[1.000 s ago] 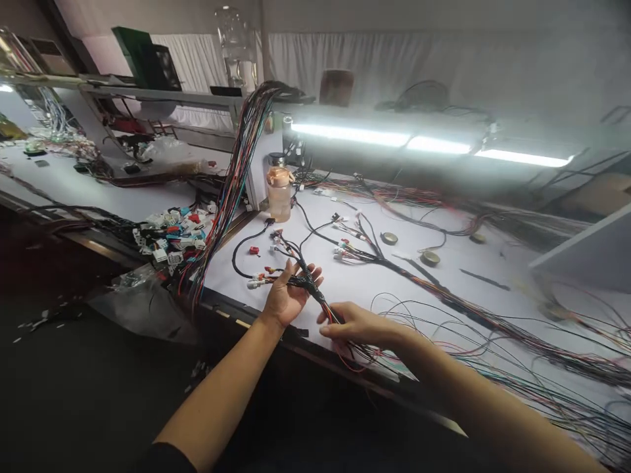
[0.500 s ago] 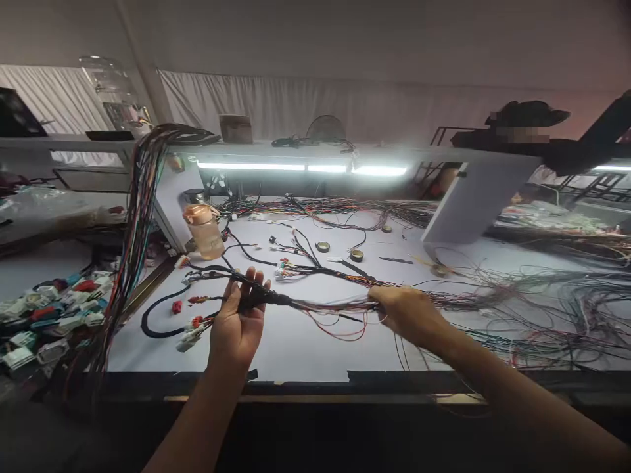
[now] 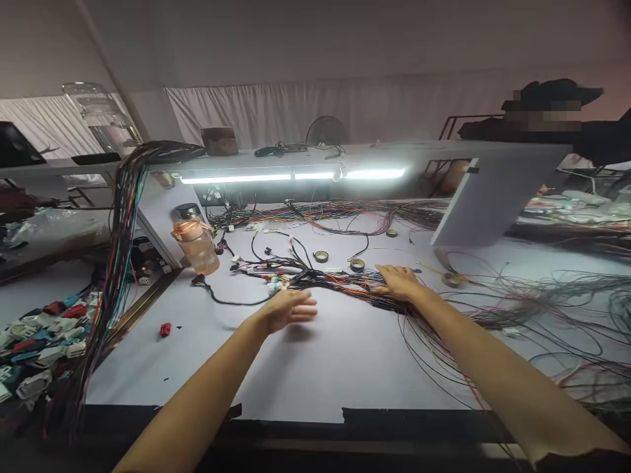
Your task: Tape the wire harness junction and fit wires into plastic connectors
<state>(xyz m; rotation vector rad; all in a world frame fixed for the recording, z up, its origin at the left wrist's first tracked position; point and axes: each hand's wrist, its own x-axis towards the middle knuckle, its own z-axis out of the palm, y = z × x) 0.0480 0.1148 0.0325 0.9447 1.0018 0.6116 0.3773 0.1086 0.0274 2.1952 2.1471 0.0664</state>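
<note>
White surface (image 3: 305, 368) lies bare toward the near edge; left hand (image 3: 288, 309) hovers, fingers loosely spread, right hand (image 3: 397, 281) flat, fingers pressing wire harness (image 3: 340, 282) running left-right beneath them.

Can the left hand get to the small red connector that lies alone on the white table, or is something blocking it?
Probably yes. The left hand hovers open and holds nothing, and only bare white table lies between it and the red connector. The black cable curves past farther back.

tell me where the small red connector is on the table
The small red connector lies alone on the white table, left of the left hand and below the orange bottle.
</note>
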